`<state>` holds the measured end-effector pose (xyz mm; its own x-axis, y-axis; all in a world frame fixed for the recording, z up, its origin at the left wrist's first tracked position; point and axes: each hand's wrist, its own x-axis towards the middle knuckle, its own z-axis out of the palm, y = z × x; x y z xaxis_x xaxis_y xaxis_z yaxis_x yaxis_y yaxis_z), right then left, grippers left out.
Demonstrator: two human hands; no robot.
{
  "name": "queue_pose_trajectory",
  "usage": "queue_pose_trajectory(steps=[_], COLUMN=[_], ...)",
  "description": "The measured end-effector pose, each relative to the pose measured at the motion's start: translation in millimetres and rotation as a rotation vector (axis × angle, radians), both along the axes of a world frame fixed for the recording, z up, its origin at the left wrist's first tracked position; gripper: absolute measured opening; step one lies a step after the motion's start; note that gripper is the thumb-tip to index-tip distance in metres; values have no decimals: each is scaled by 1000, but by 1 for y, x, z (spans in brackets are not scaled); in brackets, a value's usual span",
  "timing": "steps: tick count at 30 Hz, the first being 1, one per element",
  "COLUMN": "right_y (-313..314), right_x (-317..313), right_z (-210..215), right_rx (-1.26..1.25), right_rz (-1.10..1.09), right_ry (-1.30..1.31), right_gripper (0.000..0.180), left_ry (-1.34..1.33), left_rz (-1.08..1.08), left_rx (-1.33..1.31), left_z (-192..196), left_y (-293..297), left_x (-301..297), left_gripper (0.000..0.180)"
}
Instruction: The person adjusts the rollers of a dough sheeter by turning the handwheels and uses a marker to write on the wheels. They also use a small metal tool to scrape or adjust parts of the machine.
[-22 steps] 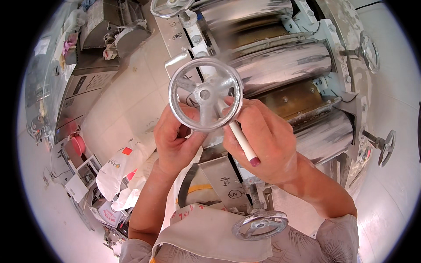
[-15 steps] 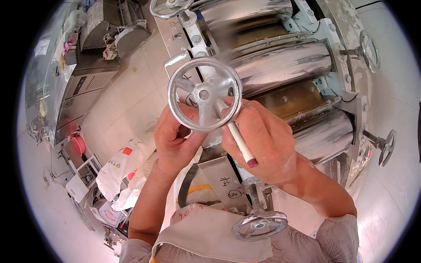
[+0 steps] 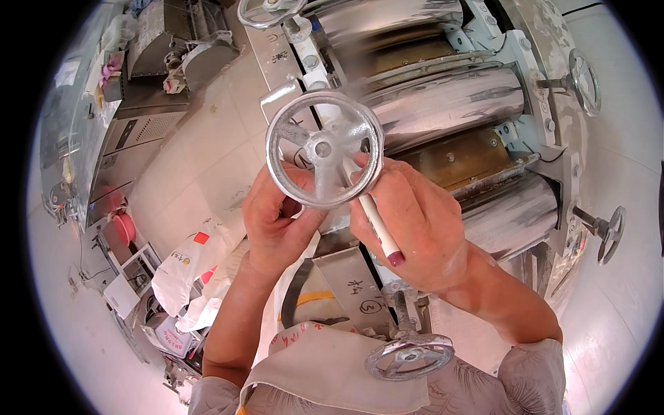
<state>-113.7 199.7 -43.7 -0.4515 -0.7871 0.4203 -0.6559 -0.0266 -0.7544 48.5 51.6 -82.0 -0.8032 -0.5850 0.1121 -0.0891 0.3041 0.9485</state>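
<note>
A silver handwheel point(image 3: 323, 188) with spokes stands in front of both hands and covers part of them. My right hand point(image 3: 422, 225) is closed around a slim white marker pen point(image 3: 377, 223), whose dark red end points down toward me. The pen's other end runs up behind the wheel's rim, and its tip is hidden. At the lower left of the rim, my left hand point(image 3: 277, 225) has its fingers curled in and its thumb pointing right. Whatever those fingers hold, if anything, is out of sight behind the wheel.
Shiny metal rollers point(image 3: 449, 104) lie to the right, in a machine frame. Another handwheel point(image 3: 409, 356) sits close to my apron point(image 3: 332, 366), and one more point(image 3: 610, 235) juts out at the right side. White sacks point(image 3: 183, 266) lie at the left, near a pink basin point(image 3: 124, 228).
The red end of the marker pen has tipped very slightly to the left. Both hands stay where they were behind the wheel.
</note>
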Motion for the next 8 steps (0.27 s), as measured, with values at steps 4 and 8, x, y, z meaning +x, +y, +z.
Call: queue_pose_trajectory(steps=[4,8], right_y=[0,0], right_x=[-1,0], right_z=[1,0], right_rx=[7,7], right_rz=[11,6], right_ry=[-3,10], right_gripper=[45,45], left_ry=[-6,5], left_rz=[-9,-16], left_rx=[-11,-74], left_z=[-1,-7], left_y=[-1,-4], left_x=[1,4], left_gripper=[25,30])
